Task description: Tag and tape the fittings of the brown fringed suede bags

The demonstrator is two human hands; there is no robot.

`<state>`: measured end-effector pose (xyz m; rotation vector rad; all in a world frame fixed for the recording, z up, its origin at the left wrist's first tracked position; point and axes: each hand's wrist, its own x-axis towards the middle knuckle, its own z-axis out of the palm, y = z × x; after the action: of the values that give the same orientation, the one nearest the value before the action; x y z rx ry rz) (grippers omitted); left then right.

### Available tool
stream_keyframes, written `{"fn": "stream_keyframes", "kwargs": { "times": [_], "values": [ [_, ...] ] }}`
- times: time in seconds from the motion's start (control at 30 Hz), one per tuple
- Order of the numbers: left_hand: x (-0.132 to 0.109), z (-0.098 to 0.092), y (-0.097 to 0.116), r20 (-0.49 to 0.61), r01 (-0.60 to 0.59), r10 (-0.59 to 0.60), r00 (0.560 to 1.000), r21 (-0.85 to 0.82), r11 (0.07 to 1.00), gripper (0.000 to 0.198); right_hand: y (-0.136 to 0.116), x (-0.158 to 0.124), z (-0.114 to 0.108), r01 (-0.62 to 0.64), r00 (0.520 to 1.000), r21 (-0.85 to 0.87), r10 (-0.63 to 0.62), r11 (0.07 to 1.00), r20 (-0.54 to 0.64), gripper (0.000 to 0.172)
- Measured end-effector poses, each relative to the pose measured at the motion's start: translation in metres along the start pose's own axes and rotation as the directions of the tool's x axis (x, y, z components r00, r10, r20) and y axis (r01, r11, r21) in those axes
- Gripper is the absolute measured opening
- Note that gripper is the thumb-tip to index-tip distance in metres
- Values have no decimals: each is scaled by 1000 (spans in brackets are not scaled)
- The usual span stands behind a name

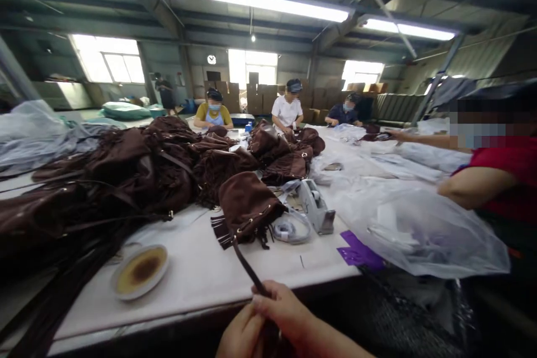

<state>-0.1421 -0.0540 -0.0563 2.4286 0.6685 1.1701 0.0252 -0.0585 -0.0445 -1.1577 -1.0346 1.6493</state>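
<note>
Head view, looking down past the worktop edge: left hand (241, 335) and right hand (283, 313) seen close together at the bottom of the frame, both pinched shut on the near end of a dark brown strap (247, 268). Strap traced up and away from the hands to a brown fringed bag (247, 207) lying on the white worktop (197, 274), just beyond the fingers. Beside the bag, a grey tape dispenser (316, 210) and a coil of clear tape (289, 229). Left of the hands, a shallow dish (140, 271) with brownish contents. Farther back, a heap of brown bags (126, 173); to the right, clear plastic sheeting (415, 224) and a co-worker's arm (474, 184).
</note>
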Motion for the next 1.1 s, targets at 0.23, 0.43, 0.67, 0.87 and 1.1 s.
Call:
{"fn": "stream_keyframes", "kwargs": {
  "times": [0.23, 0.43, 0.67, 0.87, 1.1],
  "values": [
    [31, -33, 21, 15, 184, -188, 982, 156, 970, 43, -4, -22, -27, -79, 997, -282, 76, 956, -23, 46],
    [57, -26, 17, 444, -78, -78, 893, 322, 943, 31, -10, -30, -33, 94, 995, -481, -97, 872, 18, 35],
    [52, -42, -2, 442, 22, -300, 845, 532, 847, 13, -22, -24, -48, -88, 994, -582, 30, 808, -107, 36],
    [58, -32, 12, 432, 149, -335, 837, 409, 900, 29, -35, -12, -39, 14, 999, -635, 11, 772, 35, 25],
    [62, -19, 2, 438, 317, -377, 816, 207, 926, 19, -39, -11, -39, 136, 990, -634, -132, 761, 53, 30]
  ]
}}
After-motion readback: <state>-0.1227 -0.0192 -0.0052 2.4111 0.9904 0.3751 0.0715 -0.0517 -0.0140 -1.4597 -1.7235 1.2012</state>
